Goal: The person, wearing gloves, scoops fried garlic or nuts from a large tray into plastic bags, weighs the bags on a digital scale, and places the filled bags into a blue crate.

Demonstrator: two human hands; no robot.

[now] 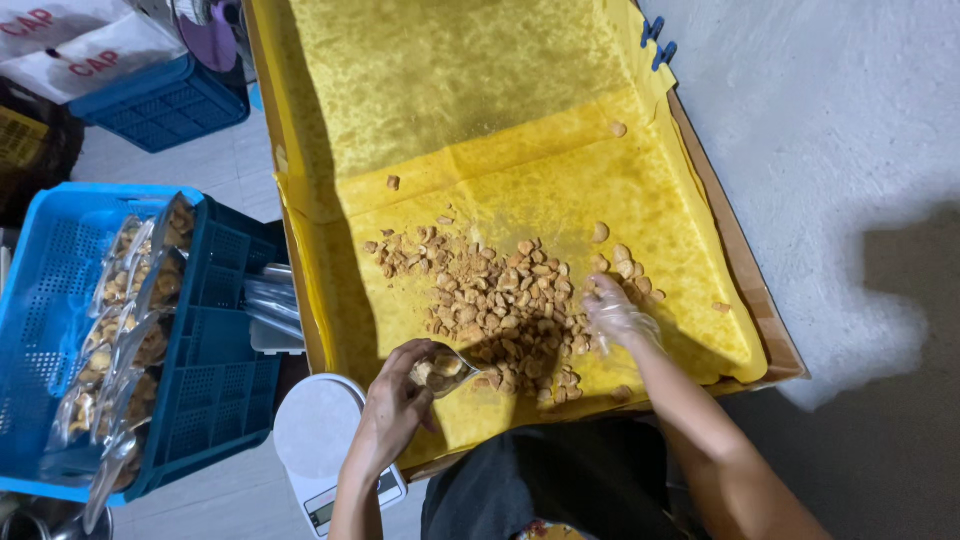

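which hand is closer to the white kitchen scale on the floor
Left. The left hand holds a clear bag just right of the white scale. The gloved right hand is farther off, on the snack pile.

Mottled yellow paper liner [470,90]; tan snack pieces [500,300]; blue crate [215,340]

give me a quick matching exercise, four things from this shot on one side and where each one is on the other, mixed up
Things:
1. small clear bag
2. thin clear glove
3. white kitchen scale
4. filled snack bags

Places:
a. standing in the blue crate
b. on the right hand, among the snack pieces
c. on the floor, left of the yellow-lined box
d. in the left hand

Pairs: 1-d, 2-b, 3-c, 4-a
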